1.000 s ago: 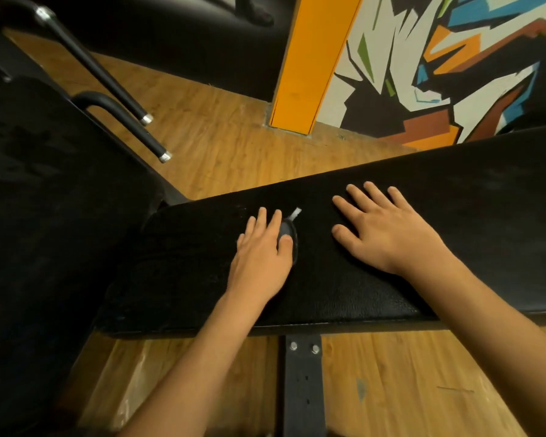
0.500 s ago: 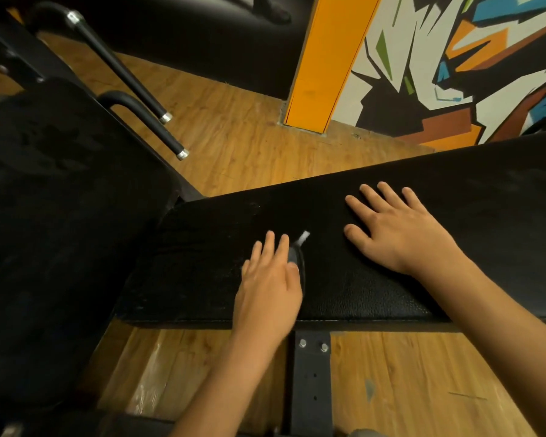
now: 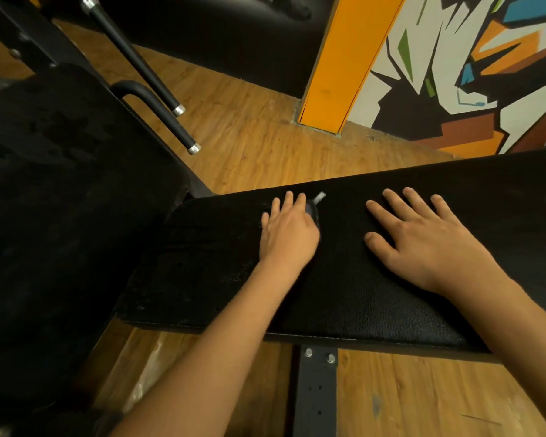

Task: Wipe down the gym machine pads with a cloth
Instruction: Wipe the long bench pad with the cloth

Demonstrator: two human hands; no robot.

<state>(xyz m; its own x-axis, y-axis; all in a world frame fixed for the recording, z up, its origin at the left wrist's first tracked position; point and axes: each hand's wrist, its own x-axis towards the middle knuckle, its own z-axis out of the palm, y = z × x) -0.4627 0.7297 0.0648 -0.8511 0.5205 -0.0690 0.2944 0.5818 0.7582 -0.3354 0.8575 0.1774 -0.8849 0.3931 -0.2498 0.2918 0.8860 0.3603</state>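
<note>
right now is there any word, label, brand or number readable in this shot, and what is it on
None readable.
The wall mural is abstract shapes, no letters.
The white tag on the cloth under the left hand is too small and blurred to read.
The bench pad and metal bracket show no markings.

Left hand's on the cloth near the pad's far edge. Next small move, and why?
Probably drag the cloth toward the near-left corner: the left hand presses it near the far edge of the bench pad, pale smudges mark the pad's left end, and the right hand braces flat.
</note>
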